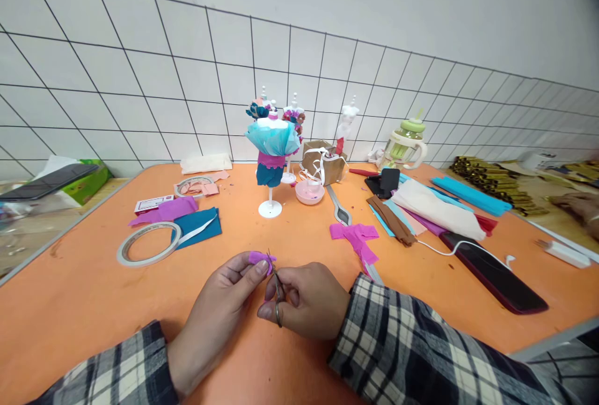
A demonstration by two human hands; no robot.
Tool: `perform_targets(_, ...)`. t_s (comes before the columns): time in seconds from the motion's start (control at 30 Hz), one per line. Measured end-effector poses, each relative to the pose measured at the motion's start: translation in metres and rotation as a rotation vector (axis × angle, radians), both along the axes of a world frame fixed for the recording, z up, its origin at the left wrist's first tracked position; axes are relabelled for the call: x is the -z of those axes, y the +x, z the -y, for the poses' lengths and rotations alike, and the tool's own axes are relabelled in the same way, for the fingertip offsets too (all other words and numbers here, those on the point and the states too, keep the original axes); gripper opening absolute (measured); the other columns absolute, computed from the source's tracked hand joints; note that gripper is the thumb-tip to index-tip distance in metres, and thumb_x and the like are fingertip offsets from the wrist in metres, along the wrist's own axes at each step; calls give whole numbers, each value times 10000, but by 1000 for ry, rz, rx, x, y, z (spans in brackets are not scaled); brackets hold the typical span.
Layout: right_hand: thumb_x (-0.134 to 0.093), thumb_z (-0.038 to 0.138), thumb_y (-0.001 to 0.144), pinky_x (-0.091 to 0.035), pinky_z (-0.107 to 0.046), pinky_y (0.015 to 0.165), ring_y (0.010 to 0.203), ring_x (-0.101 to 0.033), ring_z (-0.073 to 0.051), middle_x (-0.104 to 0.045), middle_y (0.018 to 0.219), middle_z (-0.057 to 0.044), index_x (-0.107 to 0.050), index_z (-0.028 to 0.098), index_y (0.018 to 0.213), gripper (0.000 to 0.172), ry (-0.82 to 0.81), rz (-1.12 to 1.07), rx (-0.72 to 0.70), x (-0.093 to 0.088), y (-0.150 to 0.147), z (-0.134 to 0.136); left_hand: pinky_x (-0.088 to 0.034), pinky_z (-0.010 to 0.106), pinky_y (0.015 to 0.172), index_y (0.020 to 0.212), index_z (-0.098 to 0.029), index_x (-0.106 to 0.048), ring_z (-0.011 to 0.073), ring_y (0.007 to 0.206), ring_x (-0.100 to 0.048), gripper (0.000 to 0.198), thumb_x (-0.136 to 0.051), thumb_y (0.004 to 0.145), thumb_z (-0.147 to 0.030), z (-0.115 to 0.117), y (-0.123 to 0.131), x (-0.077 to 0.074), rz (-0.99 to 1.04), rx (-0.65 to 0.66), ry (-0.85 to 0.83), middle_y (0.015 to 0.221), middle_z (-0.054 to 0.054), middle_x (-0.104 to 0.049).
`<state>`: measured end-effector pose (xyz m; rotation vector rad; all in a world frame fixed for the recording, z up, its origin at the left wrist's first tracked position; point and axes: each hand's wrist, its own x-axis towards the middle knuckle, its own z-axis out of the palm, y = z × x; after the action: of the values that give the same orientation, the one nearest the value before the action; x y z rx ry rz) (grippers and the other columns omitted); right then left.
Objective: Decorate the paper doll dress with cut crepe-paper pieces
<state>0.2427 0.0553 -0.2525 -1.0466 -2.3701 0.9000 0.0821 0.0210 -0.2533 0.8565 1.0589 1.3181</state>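
Observation:
My left hand (219, 305) pinches a small piece of pink crepe paper (261, 259) between thumb and fingers, just above the orange table (93, 305). My right hand (309, 299) is closed around small scissors (277, 296), whose tips point up at the pink piece. Both hands rest near the table's front edge, touching each other. Beyond them stands a small mannequin (271, 155) on a white stand, dressed in light blue, pink and teal paper.
A tape ring (148, 243) and teal and pink paper lie at the left. Pink paper scraps (355, 236) and large scissors (337, 205) lie right of centre. A dark phone (491, 274) with a white cable, paper rolls, a pink tape dispenser (309, 191), a box and a bottle stand further right.

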Motion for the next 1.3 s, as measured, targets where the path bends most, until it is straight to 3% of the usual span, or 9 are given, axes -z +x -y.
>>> perform_targets(0.1,-653,430,770,-283,-208,519,512,-489,-80,-576,578,63,-653,226,798,206,2,9,-14,0,-1,-1,-464,241,594,762,-183,-704,127,599,-575,182,-763,733,-353,1,2,-1,15,-1,-3,707,-1,-662)
perform_targets(0.27,-661,518,744,-328,-211,545,535,-510,-88,-624,646,51,-655,223,878,324,-20,-6,-17,-4,0,-1,-467,248,620,759,-176,-704,120,591,-573,147,-758,743,-312,2,3,-4,65,-3,-14,702,-5,-661)
perform_targets(0.4,-672,479,745,-353,-205,542,538,-505,-82,-650,688,41,-664,215,927,321,-128,-49,-61,-1,1,-5,-481,246,714,774,-171,-710,132,695,-607,106,-763,740,-256,-6,-6,-5,161,-15,-17,760,8,-686)
perform_targets(0.57,-667,339,754,-398,-217,561,558,-486,-82,-670,765,-3,-671,175,912,228,-193,-330,177,9,0,-18,-495,248,795,798,-173,-727,147,833,-619,135,-803,691,-205,-14,-19,-2,250,-56,-84,835,17,-701)
perform_targets(0.67,-676,284,730,-456,-247,664,649,-543,-95,-686,923,-31,-663,178,962,256,-238,-544,208,10,-3,-23,-501,261,808,825,-170,-737,155,852,-621,126,-786,719,-219,-11,-15,0,255,26,-141,863,32,-707)
perform_targets(0.77,-721,345,683,-487,-257,677,691,-584,-112,-669,844,-22,-636,165,909,302,-432,-661,149,8,-6,-22,-497,253,802,840,-160,-744,163,857,-623,113,-757,755,-235,-6,-8,1,214,117,-138,866,52,-718)
perform_targets(0.9,-746,455,637,-426,-193,449,519,-489,-71,-574,671,29,-606,160,835,382,-631,-645,193,7,-9,-18,-487,276,828,835,-167,-737,180,874,-625,89,-730,783,-238,-4,-4,3,196,154,-126,867,55,-721)
perform_targets(1.0,-748,486,625,-394,-170,396,487,-455,-55,-583,682,24,-594,157,819,412,-689,-619,195,8,-9,-17,-481,308,845,818,-174,-724,191,876,-624,69,-726,786,-235,-5,-5,5,202,147,-120,861,52,-712)
perform_targets(1.3,-771,515,587,-453,-197,480,614,-556,-106,-605,703,-4,-587,156,812,462,-748,-642,176,6,-9,-16,-469,305,828,809,-173,-704,188,854,-611,74,-709,799,-247,-4,-4,6,151,130,-80,844,49,-695)
